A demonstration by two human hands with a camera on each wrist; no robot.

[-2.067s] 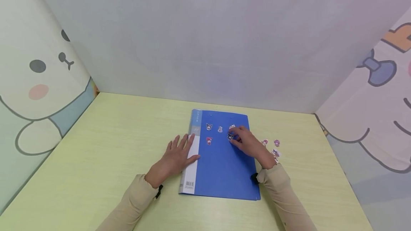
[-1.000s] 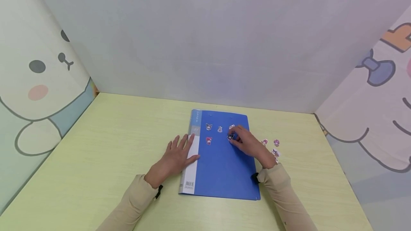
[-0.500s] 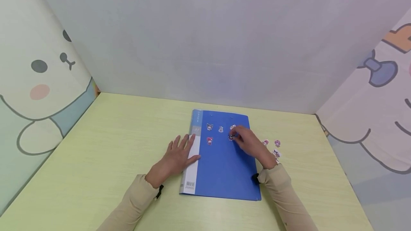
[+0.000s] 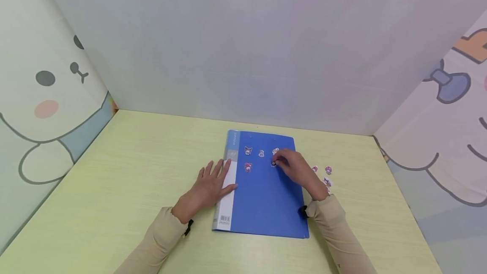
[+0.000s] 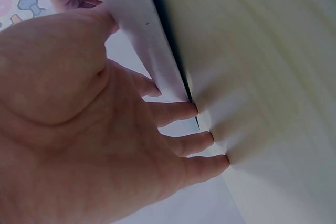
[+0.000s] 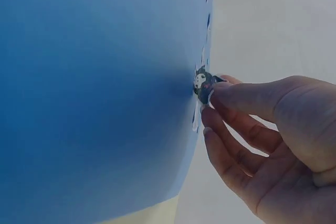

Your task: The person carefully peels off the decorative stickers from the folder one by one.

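Observation:
A blue file folder (image 4: 268, 206) with a whitish spine lies on the table, cartoon stickers on the upper part of its cover. My right hand (image 4: 296, 168) pinches a black-and-white cartoon sticker (image 6: 202, 83) between thumb and fingers, close over the cover below the top-right sticker (image 4: 275, 151). The sticker stands tilted in the right wrist view, partly covered by the thumb. My left hand (image 4: 207, 187) lies spread along the folder's spine, fingers straight. In the left wrist view its fingertips (image 5: 220, 161) reach past the spine edge to the table.
On the cover are a dark-eared sticker (image 4: 248, 151), a small pale sticker (image 4: 261, 153) and a pink sticker (image 4: 248, 167). Several loose stickers (image 4: 328, 182) lie on the yellowish table (image 4: 160, 151) right of the folder, near the right forearm. A pale curtain (image 4: 243, 54) stands behind.
The right hand has turned slightly over the same spot, and less of the pinched sticker now shows in the head view. The left hand and the folder have stayed in place.

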